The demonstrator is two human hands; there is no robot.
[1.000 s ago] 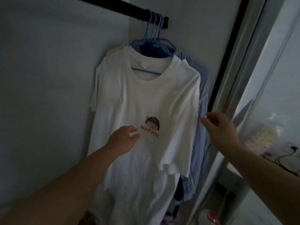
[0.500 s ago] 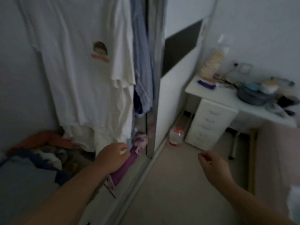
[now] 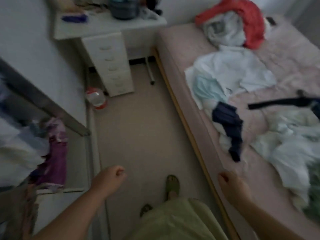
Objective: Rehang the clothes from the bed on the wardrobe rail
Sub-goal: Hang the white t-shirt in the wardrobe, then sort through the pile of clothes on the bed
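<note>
Since a moment ago we've turned from the wardrobe to the bed (image 3: 176, 54). Clothes (image 3: 230, 73) lie far right. Our left hand (image 3: 110, 179) and right hand (image 3: 233, 186) are loosely curled, empty.

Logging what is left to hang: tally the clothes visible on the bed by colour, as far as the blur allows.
Red or coral garment: 1
White or pale clothes, overlapping: at least 3 heaps
Navy garment: 1
Black strap-like piece: 1
Green fabric at the frame edge: 1
Total: at least 7; blur hides exact piece boundaries.
</note>
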